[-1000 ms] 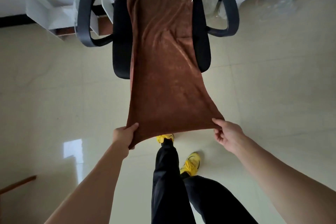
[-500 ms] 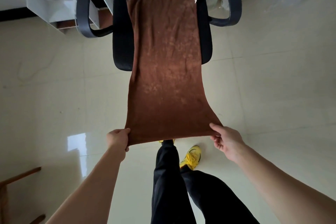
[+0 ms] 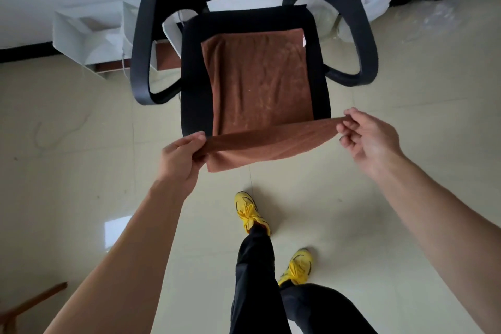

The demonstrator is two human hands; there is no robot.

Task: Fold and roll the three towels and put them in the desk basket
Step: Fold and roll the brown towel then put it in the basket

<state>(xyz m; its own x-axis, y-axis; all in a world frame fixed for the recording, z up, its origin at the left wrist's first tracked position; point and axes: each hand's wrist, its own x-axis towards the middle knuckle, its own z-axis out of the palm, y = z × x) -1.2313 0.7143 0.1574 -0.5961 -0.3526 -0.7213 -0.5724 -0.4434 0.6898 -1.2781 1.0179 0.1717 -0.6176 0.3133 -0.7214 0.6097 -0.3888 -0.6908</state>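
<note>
A person stands over a black office chair (image 3: 189, 76) on a pale tiled floor (image 3: 67, 144), a brown towel (image 3: 257, 84) spread flat across its seat. The left hand (image 3: 180, 157) pinches the towel's near left corner between thumb and fingers, while the right hand (image 3: 371, 135) grips the near right corner with thumb and forefinger, its other fingers loosely curled. The near edge is lifted, folding above the seat's front.
</note>
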